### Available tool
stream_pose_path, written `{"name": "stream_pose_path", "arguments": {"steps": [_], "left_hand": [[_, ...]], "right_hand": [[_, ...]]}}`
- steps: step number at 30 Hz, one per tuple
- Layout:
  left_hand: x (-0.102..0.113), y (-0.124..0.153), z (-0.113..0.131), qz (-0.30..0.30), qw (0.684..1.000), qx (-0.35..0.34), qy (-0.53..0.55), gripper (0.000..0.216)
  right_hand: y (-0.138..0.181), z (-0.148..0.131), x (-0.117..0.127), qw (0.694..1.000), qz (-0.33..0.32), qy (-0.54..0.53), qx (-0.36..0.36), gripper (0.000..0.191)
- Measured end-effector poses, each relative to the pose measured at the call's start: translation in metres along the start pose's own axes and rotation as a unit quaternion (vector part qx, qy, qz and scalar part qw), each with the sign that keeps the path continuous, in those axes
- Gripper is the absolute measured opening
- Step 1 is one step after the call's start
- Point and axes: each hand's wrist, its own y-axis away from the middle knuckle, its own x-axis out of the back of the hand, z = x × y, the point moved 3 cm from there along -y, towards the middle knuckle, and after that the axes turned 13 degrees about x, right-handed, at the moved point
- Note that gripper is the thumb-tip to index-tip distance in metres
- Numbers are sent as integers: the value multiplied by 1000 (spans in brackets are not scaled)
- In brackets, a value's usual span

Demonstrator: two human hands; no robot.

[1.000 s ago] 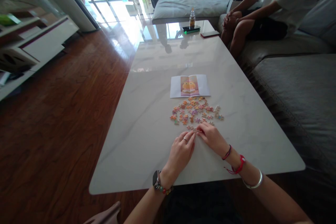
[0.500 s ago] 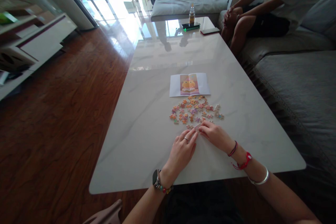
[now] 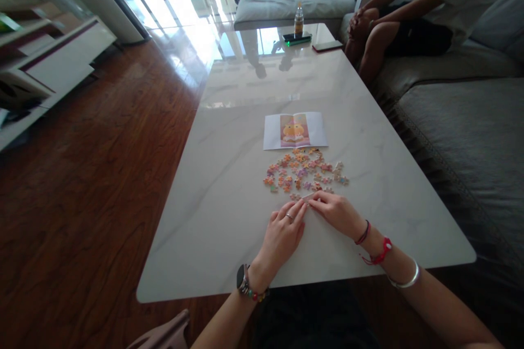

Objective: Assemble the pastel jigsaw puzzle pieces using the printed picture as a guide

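My left hand (image 3: 284, 229) and my right hand (image 3: 335, 211) meet near the front of the white table, fingertips almost touching. Between them are pale puzzle pieces (image 3: 308, 196), mostly covered by my fingers; how many I cannot tell. The left fingers press together on their left side, while the right thumb and fingers pinch the right side. Just beyond lies a loose spread of small orange, pink and purple puzzle pieces (image 3: 302, 172). Behind that spread, a creased paper sheet (image 3: 315, 130) shows a picture of yellow figures.
The marbled table (image 3: 213, 202) has a bottle (image 3: 298, 20), a dark device with a green light (image 3: 297, 38) and a flat tablet-like object (image 3: 327, 46) at its far end. Another person's clasped hands (image 3: 360, 24) rest by the right side, on a grey sofa (image 3: 458, 114).
Both hands stay at the same spot with only slight finger movement. The view has shifted a little; the scattered pieces and sheet lie as before.
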Motion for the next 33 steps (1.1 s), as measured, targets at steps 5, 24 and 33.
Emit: {"name": "stream_pose_path", "arguments": {"steps": [5,24,33], "left_hand": [[0,0,0,4,1000,3,7,39],[1,-2,-2,-13,999,15,36,40],[0,-2,-1,1,1000,3,17,28]], "right_hand": [[-1,1,-1,1000,12,4,-15,24],[1,5,7,987,39,-132,-79,9],[11,4,-4,882,125,-363,-273,17]]}}
